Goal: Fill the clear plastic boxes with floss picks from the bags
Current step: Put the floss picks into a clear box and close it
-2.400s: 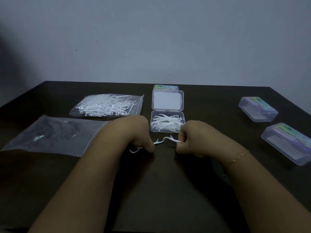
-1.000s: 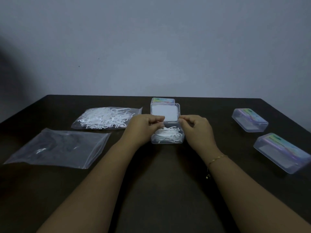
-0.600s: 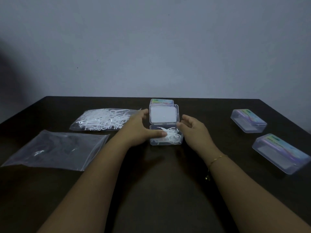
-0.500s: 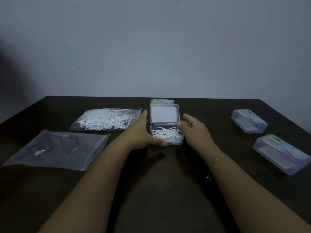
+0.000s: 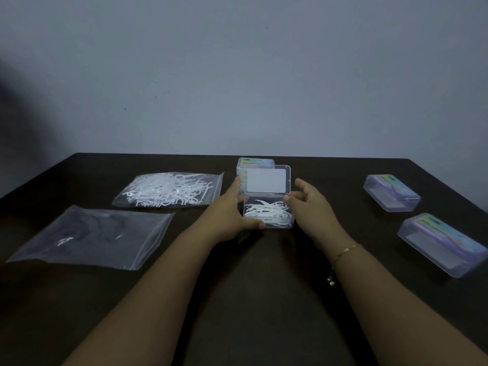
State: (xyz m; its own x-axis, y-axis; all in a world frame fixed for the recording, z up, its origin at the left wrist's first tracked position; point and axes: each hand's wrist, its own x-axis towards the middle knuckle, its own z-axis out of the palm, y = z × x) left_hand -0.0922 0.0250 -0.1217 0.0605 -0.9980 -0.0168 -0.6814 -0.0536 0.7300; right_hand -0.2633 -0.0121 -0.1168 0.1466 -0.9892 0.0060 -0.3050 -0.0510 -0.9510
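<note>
Sitting at the centre of the dark wooden table [image 5: 250, 299], the small clear plastic box [image 5: 268, 213] has its hinged lid [image 5: 266, 180] raised and a loose heap of white floss picks [image 5: 265, 213] inside. The left hand [image 5: 232, 215] cups its 9 o'clock side, thumb along the near edge; the right hand [image 5: 311, 207] hovers at 3 o'clock with fingers relaxed and spread. At 10 o'clock lies a clear zip bag full of white picks [image 5: 169, 191], nearer at 8 o'clock a nearly empty clear zip bag [image 5: 92, 237]. Two closed clear boxes with colourful labels [image 5: 390, 192] [image 5: 442, 244] rest at 3 o'clock, another labelled box [image 5: 254, 163] just behind the lid.
</note>
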